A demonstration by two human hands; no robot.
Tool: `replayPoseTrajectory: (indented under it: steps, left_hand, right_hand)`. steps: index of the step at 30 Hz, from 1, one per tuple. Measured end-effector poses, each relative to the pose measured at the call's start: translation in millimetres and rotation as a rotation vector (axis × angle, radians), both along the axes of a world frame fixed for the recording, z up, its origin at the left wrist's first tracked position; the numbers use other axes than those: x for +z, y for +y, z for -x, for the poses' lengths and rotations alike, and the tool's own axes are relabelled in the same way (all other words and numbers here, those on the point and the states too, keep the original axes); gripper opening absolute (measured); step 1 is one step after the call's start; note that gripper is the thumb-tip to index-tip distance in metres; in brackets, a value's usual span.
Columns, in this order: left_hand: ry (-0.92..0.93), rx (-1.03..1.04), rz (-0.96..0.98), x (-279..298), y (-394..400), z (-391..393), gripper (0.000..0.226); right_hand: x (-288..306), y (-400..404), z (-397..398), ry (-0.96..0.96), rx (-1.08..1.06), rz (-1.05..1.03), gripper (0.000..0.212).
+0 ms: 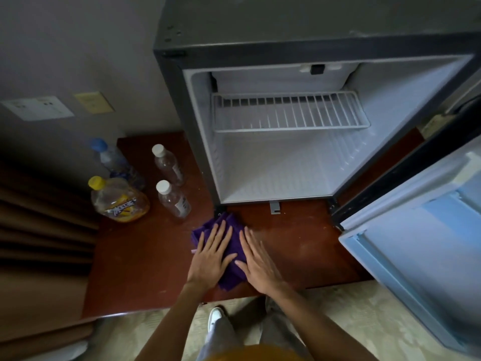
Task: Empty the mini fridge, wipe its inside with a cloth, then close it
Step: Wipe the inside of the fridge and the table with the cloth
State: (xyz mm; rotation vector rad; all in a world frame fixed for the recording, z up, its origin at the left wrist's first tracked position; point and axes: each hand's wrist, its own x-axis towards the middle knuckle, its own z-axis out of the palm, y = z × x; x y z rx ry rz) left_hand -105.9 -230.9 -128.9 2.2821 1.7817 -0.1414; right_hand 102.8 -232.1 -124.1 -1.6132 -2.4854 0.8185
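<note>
The mini fridge [260, 61] stands open on a reddish wooden table [145, 269]. Its white inside shows a bare wire shelf [289, 113] and nothing on the floor below. Its door [416, 230] swings out to the right. A folded purple cloth [234, 246] lies on the table just in front of the fridge. My left hand [210, 256] lies flat on the cloth, fingers spread. My right hand [257, 264] rests flat on the cloth's right edge and the table beside it. Neither hand grips anything.
Left of the fridge on the table stand two clear bottles with white caps [168, 165] [173, 199], a blue-capped bottle [114, 162] and a yellow-capped juice bottle [117, 199]. Brown curtains [44, 230] hang at the left. Wall sockets [39, 108] are above.
</note>
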Motion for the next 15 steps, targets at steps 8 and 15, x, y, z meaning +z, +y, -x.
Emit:
replayPoseTrajectory:
  steps: [8,15]
  left_hand:
    - [0.008,0.051,-0.078,-4,-43,107,0.08]
    - [0.015,0.106,0.021,-6,-82,221,0.084]
  right_hand:
    - [-4,-29,104,0.037,0.072,0.014,0.087]
    - [18,-40,200,0.032,0.198,0.196,0.096]
